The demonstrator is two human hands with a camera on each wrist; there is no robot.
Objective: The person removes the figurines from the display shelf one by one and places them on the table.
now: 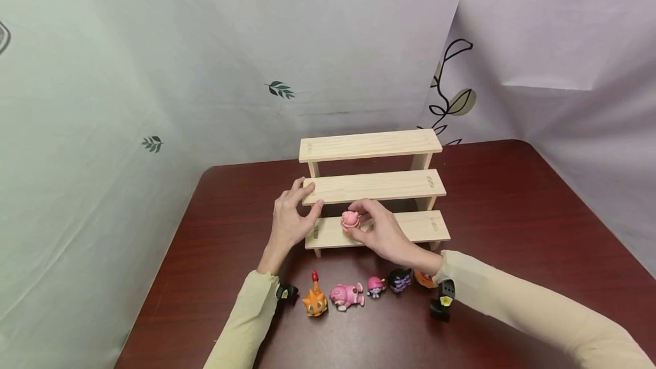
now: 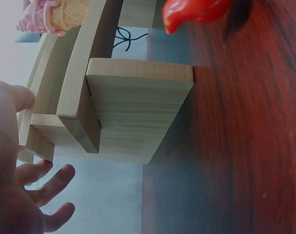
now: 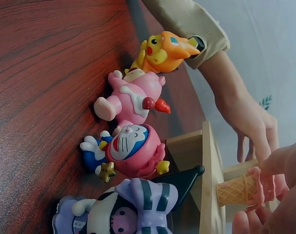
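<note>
My right hand (image 1: 381, 232) pinches an ice-cream-cone toy (image 1: 351, 220) with pink swirled top and waffle cone (image 3: 237, 190). It is held over the lowest plank of a three-step wooden display stand (image 1: 374, 185); whether its base touches the wood I cannot tell. My left hand (image 1: 292, 215) holds the left end of the stand's middle plank, thumb and fingers around the corner. In the left wrist view, one fingertip (image 2: 25, 97) meets the plank while the others curl loosely beyond its end.
Before the stand lies a row of toy figures: an orange cat-eared one (image 1: 315, 302), a pink one (image 1: 346, 296), a small pink-hooded one (image 1: 376, 286), a black-and-purple one (image 1: 400, 280) and an orange one (image 1: 424, 279) partly behind my right wrist. A pale curtain (image 1: 307, 44) hangs behind.
</note>
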